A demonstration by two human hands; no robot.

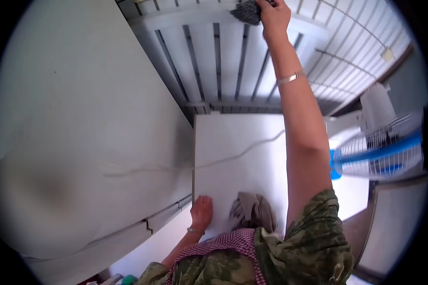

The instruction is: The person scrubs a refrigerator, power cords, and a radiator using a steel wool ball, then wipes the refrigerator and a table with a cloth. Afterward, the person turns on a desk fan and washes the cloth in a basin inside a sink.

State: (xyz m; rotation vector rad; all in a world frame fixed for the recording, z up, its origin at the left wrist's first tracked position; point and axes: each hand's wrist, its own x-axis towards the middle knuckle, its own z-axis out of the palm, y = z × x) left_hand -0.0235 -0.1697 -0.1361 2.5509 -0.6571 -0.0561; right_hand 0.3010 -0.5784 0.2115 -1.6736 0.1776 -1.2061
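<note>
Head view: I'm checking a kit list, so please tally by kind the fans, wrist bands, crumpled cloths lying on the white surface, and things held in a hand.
Fan: 1
Wrist bands: 2
Crumpled grey-brown cloth on the white surface: 1
Dark bundle in the right hand: 1
Total: 5

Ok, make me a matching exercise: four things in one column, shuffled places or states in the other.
1. Right hand
2. Left hand
3. Crumpled cloth
4. Fan

A. Lying on the white tabletop
B. Raised, gripping a dark bunched item
C. Caged, partly blue, far right
D. At the tabletop's left edge

1-B; 2-D; 3-A; 4-C
</note>
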